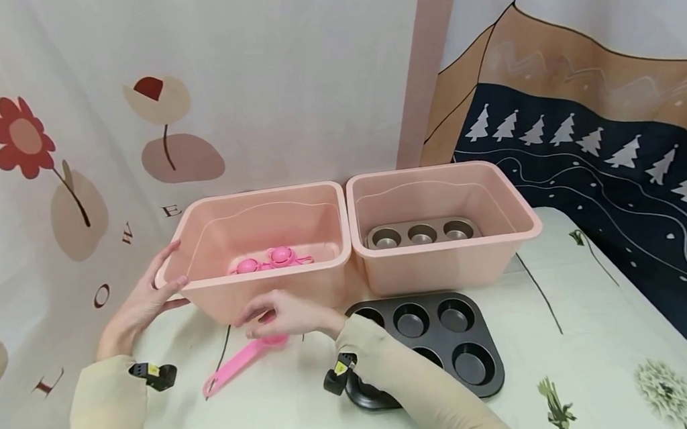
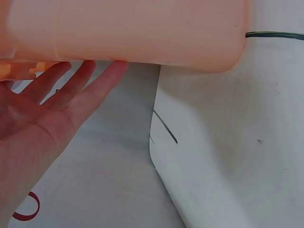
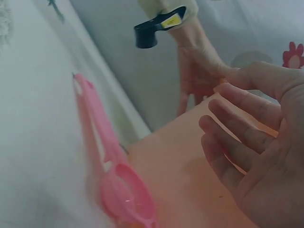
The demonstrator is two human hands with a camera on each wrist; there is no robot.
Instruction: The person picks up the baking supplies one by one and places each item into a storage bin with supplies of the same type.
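My left hand [image 1: 144, 297] is at the left end of the left pink bin [image 1: 288, 283], its thumb and a finger touching the rim. In the left wrist view, its straight fingers [image 2: 97, 88] lie against the bin's outer side. My right hand [image 1: 291, 313] hovers in front of the same bin, fingers loosely bent and nothing between them. Below it on the table lies a pink long-handled egg separator [image 1: 237, 365]; the right wrist view shows its round cup with side slots. Inside the left bin are more pink pieces [image 1: 282, 256] with rounded cups, partly hidden by the front wall.
A second pink bin [image 1: 444, 264] stands alongside on the right, with a brown muffin pan [image 1: 410, 231] inside. In front, a black muffin pan [image 1: 480, 338] lies on the table, partly under my right forearm. Patterned cloth [image 1: 308, 76] hangs behind the bins.
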